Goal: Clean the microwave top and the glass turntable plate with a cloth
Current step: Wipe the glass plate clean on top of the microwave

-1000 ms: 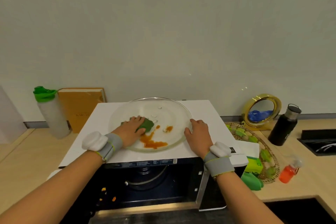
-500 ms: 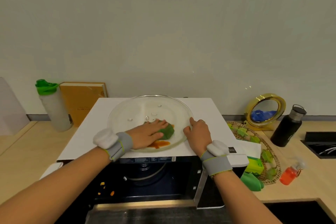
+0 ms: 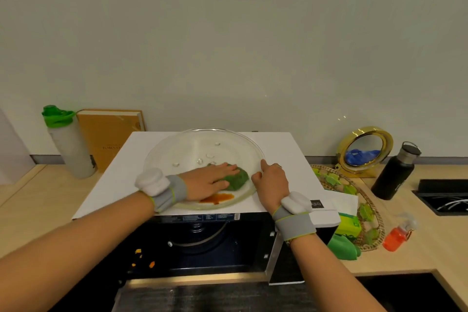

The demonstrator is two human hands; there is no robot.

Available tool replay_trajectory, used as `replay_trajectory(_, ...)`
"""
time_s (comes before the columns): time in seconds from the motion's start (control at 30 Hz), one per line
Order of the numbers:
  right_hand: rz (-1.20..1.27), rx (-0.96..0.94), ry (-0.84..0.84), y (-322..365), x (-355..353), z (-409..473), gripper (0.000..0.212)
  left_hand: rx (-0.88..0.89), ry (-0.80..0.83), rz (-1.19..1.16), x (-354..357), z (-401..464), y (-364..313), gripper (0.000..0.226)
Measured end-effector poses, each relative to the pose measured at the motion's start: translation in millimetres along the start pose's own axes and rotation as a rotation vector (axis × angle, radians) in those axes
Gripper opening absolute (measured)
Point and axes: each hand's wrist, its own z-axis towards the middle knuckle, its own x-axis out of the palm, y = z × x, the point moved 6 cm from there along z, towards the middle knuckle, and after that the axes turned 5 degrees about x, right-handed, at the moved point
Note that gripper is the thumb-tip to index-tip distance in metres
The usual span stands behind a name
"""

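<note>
The round glass turntable plate (image 3: 192, 142) lies flat on the white microwave top (image 3: 126, 172). An orange-brown sauce smear (image 3: 217, 198) marks the plate near its front rim. My left hand (image 3: 207, 180) presses flat on a bunched green cloth (image 3: 236, 179) inside the plate, right of centre. My right hand (image 3: 272, 181) rests at the plate's right rim, thumb and fingers holding the edge. Grey wristbands with white pads sit on both wrists.
The microwave door hangs open below, with orange crumbs (image 3: 141, 258) in the dark cavity. At the left stand a green-capped bottle (image 3: 68, 142) and a brown book (image 3: 109, 134). At the right are a wicker tray (image 3: 354, 200), a gold mirror (image 3: 364, 151), a black flask (image 3: 395, 172) and an orange bottle (image 3: 397, 235).
My left hand slid the green cloth from the plate's left side to its right part, wiping away much of the sauce. My right hand stayed on the rim.
</note>
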Motion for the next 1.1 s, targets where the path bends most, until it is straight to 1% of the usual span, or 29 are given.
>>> replay_trajectory(0.07, 0.01, -0.016, 0.006, -1, 0, 0, 0.036, -0.082, -0.003, -0.012, -8, -19, 30, 0.051)
replay_trajectory(0.17, 0.02, -0.043, 0.023, 0, 0, 0, 0.037, -0.316, -0.033, 0.031, -27, -32, 72, 0.054)
replay_trajectory(0.23, 0.025, -0.042, 0.02, 0, 0, 0, 0.035, -0.387, -0.052, 0.055, -33, -20, 71, 0.054)
replay_trajectory(0.3, 0.016, -0.028, 0.003, 0, 0, 1, 0.034, -0.343, -0.083, 0.058, -32, -7, 48, 0.053)
replay_trajectory(0.33, 0.012, -0.017, -0.004, -2, 0, 1, 0.034, -0.274, -0.073, 0.056, -25, -2, 34, 0.053)
replay_trajectory(0.4, 0.009, -0.011, -0.008, -3, 0, 2, 0.036, -0.083, -0.033, 0.043, -7, -9, 15, 0.056)
replay_trajectory(0.43, 0.007, -0.014, -0.009, -2, 0, 2, 0.037, -0.013, 0.01, 0.035, 1, -21, 14, 0.063)
replay_trajectory(0.47, 0.008, -0.022, -0.007, -2, 1, 3, 0.039, 0.032, 0.035, 0.014, 3, -34, 16, 0.077)
replay_trajectory(0.5, 0.01, -0.034, -0.002, -1, 1, 2, 0.04, 0.021, 0.04, -0.006, 1, -46, 28, 0.089)
replay_trajectory(0.53, 0.009, -0.05, 0.002, 0, 1, 2, 0.041, -0.033, 0.031, -0.007, -4, -56, 43, 0.093)
replay_trajectory(0.57, 0.007, -0.064, 0.004, 1, 1, 1, 0.041, -0.119, 0.007, 0.011, -11, -63, 60, 0.085)
replay_trajectory(0.63, -0.006, -0.076, -0.002, 1, 1, 2, 0.041, -0.303, -0.049, 0.044, -25, -68, 88, 0.06)
replay_trajectory(0.7, -0.027, -0.084, -0.014, 1, 2, 3, 0.042, -0.404, -0.09, 0.085, -30, -59, 82, 0.055)
replay_trajectory(0.73, -0.032, -0.082, -0.017, 2, 3, 3, 0.042, -0.407, -0.097, 0.084, -28, -51, 70, 0.055)
replay_trajectory(0.77, -0.037, -0.075, -0.017, 1, 3, 4, 0.043, -0.359, -0.093, 0.067, -21, -42, 54, 0.055)
replay_trajectory(0.8, -0.043, -0.069, -0.02, 1, 4, 4, 0.043, -0.269, -0.078, 0.046, -11, -34, 36, 0.055)
replay_trajectory(0.87, -0.045, -0.051, -0.03, -1, 4, 6, 0.043, -0.056, 0.005, 0.038, 9, -29, 7, 0.055)
replay_trajectory(0.9, -0.045, -0.048, -0.033, -2, 4, 6, 0.043, 0.007, 0.044, 0.036, 14, -33, 6, 0.057)
replay_trajectory(0.93, -0.045, -0.048, -0.036, -1, 5, 6, 0.042, 0.025, 0.06, 0.024, 12, -38, 13, 0.063)
replay_trajectory(0.97, -0.047, -0.047, -0.037, -1, 5, 6, 0.041, -0.001, 0.051, 0.021, 6, -45, 26, 0.071)
replay_trajectory(1.0, -0.047, -0.042, -0.04, -1, 5, 6, 0.04, -0.074, 0.029, 0.031, -3, -51, 45, 0.072)
replay_trajectory(1.07, -0.043, -0.002, -0.048, -2, 5, 6, 0.038, -0.272, -0.012, 0.068, -19, -61, 80, 0.059)
replay_trajectory(1.1, -0.044, 0.018, -0.052, -2, 5, 6, 0.036, -0.352, -0.03, 0.089, -26, -64, 87, 0.057)
